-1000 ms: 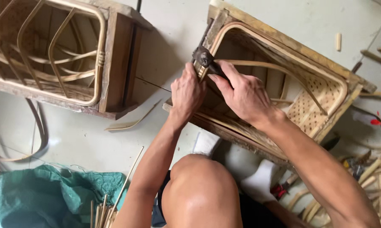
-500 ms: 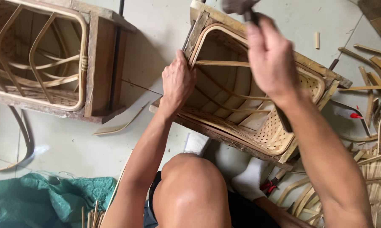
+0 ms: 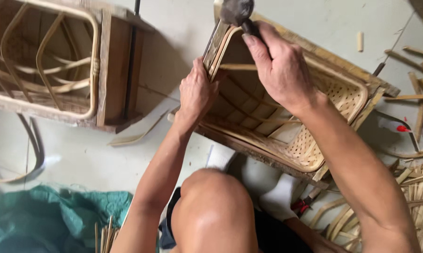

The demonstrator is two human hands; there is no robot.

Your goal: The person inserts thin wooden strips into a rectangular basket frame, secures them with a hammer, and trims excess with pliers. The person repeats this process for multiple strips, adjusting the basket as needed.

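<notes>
A woven bamboo basket in a wooden frame (image 3: 343, 75) lies on its side on the floor in front of my knee. My left hand (image 3: 197, 91) presses against the frame's left edge, fingers pinched at the bent bamboo rim (image 3: 221, 49). My right hand (image 3: 279, 65) grips the handle of a dark-headed hammer (image 3: 236, 11), held above the frame's top left corner. The hammer's handle is mostly hidden in my fist.
A second wooden frame with bent bamboo strips (image 3: 56, 65) lies to the left. A green cloth (image 3: 47, 220) lies at the lower left. Loose bamboo strips and offcuts (image 3: 418, 187) litter the floor at the right, with a red-tipped tool (image 3: 399, 127).
My right hand lifted the hammer up from the frame's corner, where both hands had been close together, and now holds it just above that corner. My left hand stayed on the frame's edge.
</notes>
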